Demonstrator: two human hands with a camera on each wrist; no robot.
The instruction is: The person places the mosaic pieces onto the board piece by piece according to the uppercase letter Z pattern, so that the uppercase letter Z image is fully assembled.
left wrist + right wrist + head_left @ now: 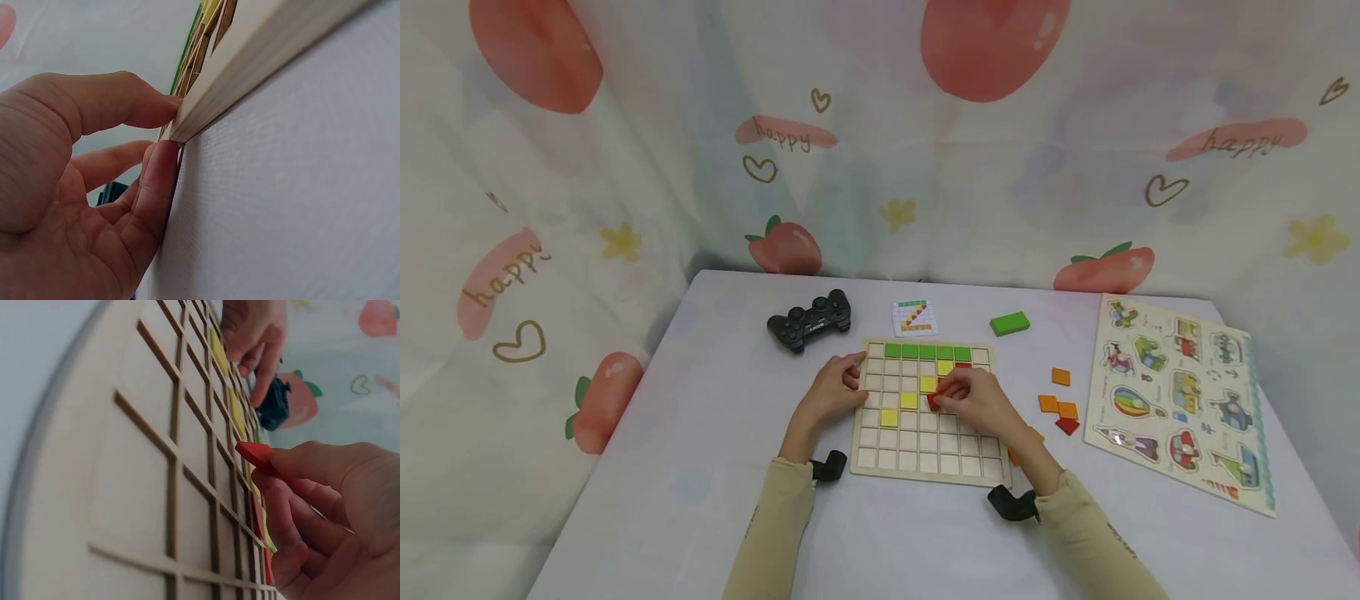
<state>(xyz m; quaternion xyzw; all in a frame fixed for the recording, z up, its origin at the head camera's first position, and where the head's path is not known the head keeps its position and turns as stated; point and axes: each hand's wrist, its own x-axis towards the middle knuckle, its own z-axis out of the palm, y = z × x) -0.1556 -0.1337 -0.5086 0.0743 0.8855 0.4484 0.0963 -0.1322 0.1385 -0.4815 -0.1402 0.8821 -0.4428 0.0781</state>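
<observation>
A wooden grid board (pixel 929 479) lies flat on the table, with a row of green tiles (pixel 927 352) at its far side and a slanting line of yellow tiles (pixel 908 401). My left hand (pixel 832 390) holds the board's left edge; in the left wrist view its thumb (pixel 147 106) lies at the rim and a finger (pixel 156 187) against the side. Between thumb and fingers, my right hand (pixel 977 400) pinches a red tile (pixel 255 453), tilted close over the grid. Other red tiles sit in the grid, partly hidden behind this hand.
Loose orange tiles (pixel 1061 377) and a red tile (pixel 1067 427) lie right of the board. Behind it are a pattern card (pixel 915 318), a green block (pixel 1010 323) and a black game controller (pixel 809 320). A picture puzzle board (pixel 1180 400) lies at the far right.
</observation>
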